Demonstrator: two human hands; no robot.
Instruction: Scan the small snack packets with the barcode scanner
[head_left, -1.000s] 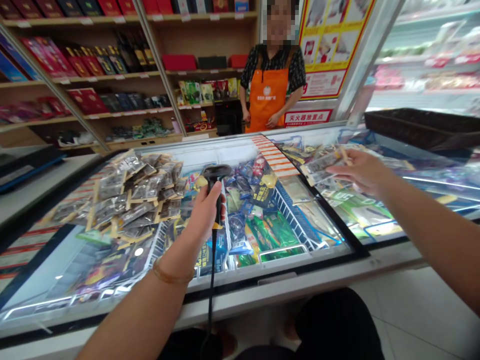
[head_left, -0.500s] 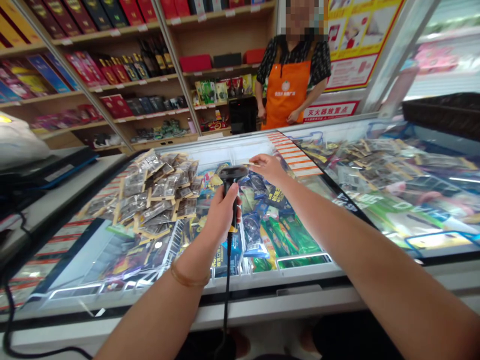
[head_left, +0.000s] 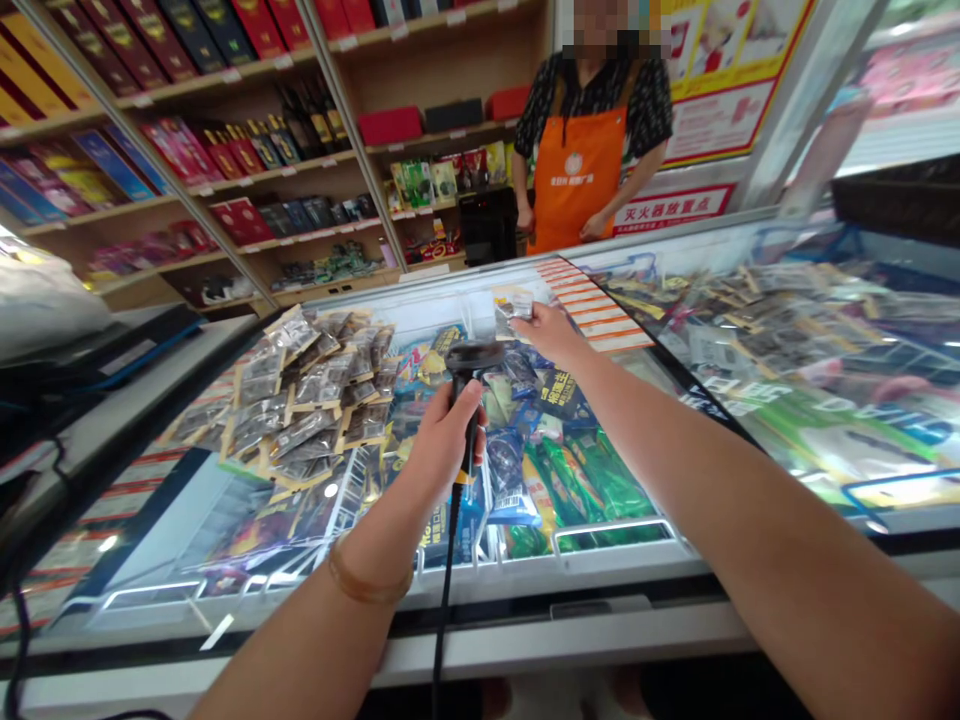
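Note:
My left hand [head_left: 442,435] is wrapped round the handle of a black barcode scanner [head_left: 474,355], whose cable runs down over the freezer's front edge. Its head points away from me, towards a small clear packet [head_left: 513,310] with dark contents. That packet is pinched in the fingers of my right hand [head_left: 551,332], to the right of the scanner and above the glass. A pile of similar packets [head_left: 315,385], with tan edges, lies on the glass to the left of my left hand.
Beneath the glass lid, the freezer [head_left: 600,585] holds bagged goods in wire baskets. More packets [head_left: 780,320] are spread on the right side. A person in an orange apron [head_left: 576,180] stands behind it. Shelves [head_left: 300,170] with boxes line the back. Dark equipment [head_left: 105,345] stands at left.
The packet in my right hand has turned so its broad side faces me; before, it showed as a thin edge. The scanner has shifted slightly down and right. The view has moved a little.

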